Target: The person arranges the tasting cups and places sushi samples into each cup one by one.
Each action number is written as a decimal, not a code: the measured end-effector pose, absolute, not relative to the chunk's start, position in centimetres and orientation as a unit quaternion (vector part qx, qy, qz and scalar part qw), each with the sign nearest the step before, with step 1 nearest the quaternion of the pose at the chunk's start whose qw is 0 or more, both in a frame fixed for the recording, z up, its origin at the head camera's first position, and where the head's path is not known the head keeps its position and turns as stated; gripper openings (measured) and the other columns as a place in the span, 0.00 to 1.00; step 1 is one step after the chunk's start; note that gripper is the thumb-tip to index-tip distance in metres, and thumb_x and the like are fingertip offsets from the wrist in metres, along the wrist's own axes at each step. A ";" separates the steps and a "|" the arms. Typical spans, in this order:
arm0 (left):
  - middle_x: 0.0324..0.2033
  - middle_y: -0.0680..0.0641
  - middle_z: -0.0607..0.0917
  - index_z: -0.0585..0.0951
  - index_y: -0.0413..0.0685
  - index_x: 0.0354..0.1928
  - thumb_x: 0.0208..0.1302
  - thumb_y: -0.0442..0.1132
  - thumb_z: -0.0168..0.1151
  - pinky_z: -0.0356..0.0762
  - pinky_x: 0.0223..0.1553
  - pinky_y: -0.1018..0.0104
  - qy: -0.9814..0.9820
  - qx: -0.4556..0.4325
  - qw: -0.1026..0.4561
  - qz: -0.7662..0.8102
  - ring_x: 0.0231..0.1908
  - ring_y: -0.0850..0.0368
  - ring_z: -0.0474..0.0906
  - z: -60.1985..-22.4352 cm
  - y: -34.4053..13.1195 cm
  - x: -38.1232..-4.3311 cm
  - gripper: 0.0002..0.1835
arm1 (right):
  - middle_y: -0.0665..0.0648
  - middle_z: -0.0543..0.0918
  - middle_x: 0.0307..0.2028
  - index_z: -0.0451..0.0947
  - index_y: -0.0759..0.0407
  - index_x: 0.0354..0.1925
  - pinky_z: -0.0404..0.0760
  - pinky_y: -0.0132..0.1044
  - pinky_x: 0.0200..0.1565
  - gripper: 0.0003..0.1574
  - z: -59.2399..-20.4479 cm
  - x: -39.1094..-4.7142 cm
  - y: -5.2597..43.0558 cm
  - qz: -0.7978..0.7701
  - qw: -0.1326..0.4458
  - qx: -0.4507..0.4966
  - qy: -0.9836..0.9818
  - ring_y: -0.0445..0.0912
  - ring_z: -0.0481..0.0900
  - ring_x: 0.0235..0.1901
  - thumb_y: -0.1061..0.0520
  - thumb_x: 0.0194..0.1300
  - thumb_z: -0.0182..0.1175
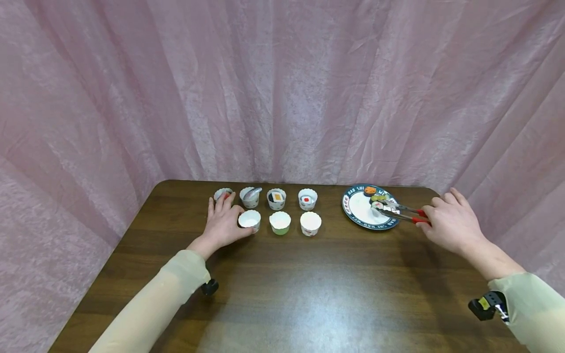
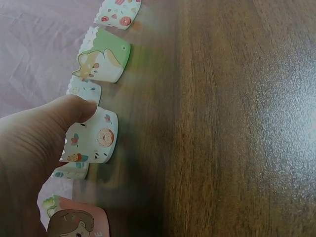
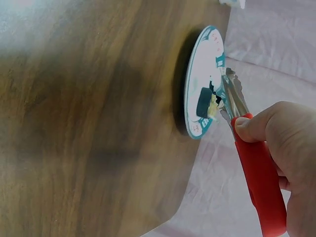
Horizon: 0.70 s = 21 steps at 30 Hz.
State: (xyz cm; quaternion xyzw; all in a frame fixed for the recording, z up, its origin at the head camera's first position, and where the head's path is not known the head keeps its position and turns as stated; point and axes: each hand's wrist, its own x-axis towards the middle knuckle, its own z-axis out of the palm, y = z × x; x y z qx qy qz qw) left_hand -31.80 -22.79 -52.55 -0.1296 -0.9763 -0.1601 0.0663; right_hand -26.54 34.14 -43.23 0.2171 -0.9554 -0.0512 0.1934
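My left hand (image 1: 224, 224) grips a white paper baking cup (image 1: 249, 217) with its thumb at the near side; the left wrist view shows a small doughnut print on this cup (image 2: 104, 136). Farther right, my right hand (image 1: 454, 220) holds red-handled metal tongs (image 3: 261, 182). The tong tips reach over a round plate (image 1: 348, 210) with a blue-green lettered rim and are at a sushi roll (image 1: 377, 205) there. Beside it lie an orange-topped roll (image 1: 370, 190) and a green-topped one (image 1: 378, 198).
Two more cups, one green (image 1: 280, 226) and one white (image 1: 311, 226), continue the front row. Behind stand several filled cups, among them one with a silvery piece (image 1: 252, 193), one with an orange-and-black piece (image 1: 277, 197) and one with a red-centred roll (image 1: 306, 200). Pink curtain (image 1: 282, 88) hangs beyond the wooden table (image 1: 309, 284).
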 end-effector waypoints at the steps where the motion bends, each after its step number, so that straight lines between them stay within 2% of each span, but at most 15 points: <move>1: 0.77 0.34 0.57 0.84 0.49 0.48 0.49 0.69 0.73 0.24 0.72 0.32 -0.976 -0.129 0.066 -0.161 0.77 0.35 0.39 -52.6 -22.8 -31.8 0.35 | 0.56 0.77 0.27 0.84 0.61 0.32 0.57 0.67 0.66 0.16 -43.1 -26.6 34.0 -0.051 0.197 0.221 -0.954 0.64 0.72 0.41 0.53 0.48 0.76; 8: 0.77 0.34 0.57 0.84 0.49 0.48 0.49 0.68 0.73 0.23 0.71 0.33 -0.976 -0.128 0.066 -0.163 0.77 0.34 0.40 -52.5 -23.1 -31.8 0.34 | 0.57 0.78 0.30 0.85 0.62 0.36 0.54 0.67 0.68 0.18 -42.1 -26.9 32.4 -0.046 0.210 0.247 -0.945 0.64 0.73 0.43 0.54 0.48 0.76; 15: 0.76 0.34 0.57 0.84 0.50 0.47 0.49 0.69 0.73 0.25 0.72 0.32 -0.976 -0.124 0.069 -0.162 0.77 0.35 0.40 -52.6 -23.1 -31.9 0.34 | 0.59 0.80 0.33 0.85 0.64 0.40 0.54 0.65 0.69 0.20 -41.1 -27.5 29.8 -0.041 0.223 0.279 -0.933 0.63 0.73 0.45 0.54 0.49 0.76; 21: 0.77 0.34 0.57 0.84 0.50 0.46 0.48 0.69 0.73 0.26 0.71 0.31 -0.977 -0.123 0.067 -0.161 0.77 0.35 0.39 -52.7 -23.1 -32.0 0.34 | 0.58 0.79 0.32 0.84 0.62 0.37 0.53 0.64 0.71 0.18 -40.4 -28.0 26.9 -0.031 0.236 0.310 -0.920 0.63 0.74 0.45 0.53 0.51 0.75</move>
